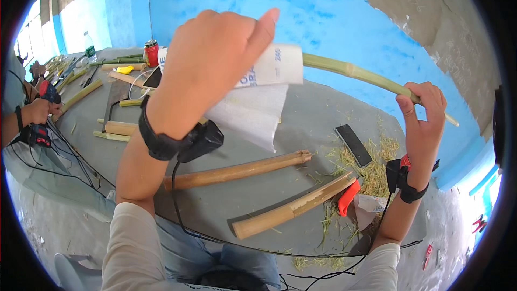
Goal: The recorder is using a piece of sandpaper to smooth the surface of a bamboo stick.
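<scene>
Blue walls stand behind a grey counter [312, 113] that carries bamboo pieces, dry shavings and small tools. The left hand [215, 59] is closed around a sheet of white sandpaper [258, 91], folded over a long green bamboo stick [355, 73], with the thumb lying on the paper. The right hand [425, 116] pinches the same stick near its thin end and holds it up above the counter, slightly tilted. I judge that the sanding of the stick is in progress. The next move seems to need a firm hold at the right end while the paper slides along the stick. Two thicker brown bamboo pieces [242, 170] lie below on the counter, near an orange tool [347, 196] and a dark flat stone [354, 144]. Another person's hand [37, 110] works at the far left.
</scene>
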`<state>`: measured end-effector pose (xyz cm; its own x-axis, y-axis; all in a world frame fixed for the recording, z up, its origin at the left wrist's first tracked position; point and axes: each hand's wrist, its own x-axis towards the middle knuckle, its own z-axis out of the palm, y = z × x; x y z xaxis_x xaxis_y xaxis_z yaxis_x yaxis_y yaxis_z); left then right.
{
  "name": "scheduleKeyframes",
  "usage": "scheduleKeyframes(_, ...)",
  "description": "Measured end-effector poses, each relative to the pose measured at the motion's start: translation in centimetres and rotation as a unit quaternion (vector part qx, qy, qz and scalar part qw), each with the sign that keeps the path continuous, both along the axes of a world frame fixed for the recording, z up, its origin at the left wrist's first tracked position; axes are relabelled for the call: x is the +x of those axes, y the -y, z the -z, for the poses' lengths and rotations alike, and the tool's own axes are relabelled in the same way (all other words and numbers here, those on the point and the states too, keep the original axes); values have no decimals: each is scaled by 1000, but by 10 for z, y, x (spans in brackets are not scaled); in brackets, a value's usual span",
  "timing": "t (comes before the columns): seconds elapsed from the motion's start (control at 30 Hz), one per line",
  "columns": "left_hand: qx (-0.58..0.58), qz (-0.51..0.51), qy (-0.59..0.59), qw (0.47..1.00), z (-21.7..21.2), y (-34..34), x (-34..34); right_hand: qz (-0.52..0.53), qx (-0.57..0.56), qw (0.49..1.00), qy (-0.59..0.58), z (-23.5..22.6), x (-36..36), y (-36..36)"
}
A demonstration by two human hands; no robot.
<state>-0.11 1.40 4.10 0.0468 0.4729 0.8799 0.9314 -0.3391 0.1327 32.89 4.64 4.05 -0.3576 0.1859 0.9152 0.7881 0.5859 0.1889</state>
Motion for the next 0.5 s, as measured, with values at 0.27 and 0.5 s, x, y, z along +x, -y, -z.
scheduleKeyframes(0.27,37,8,-41,998,14,19,30,12,111,984,-138,11,21,-12)
scheduleKeyframes(0.5,89,26,-124,988,16,40,29,-44,90,969,-226,12,9,-3)
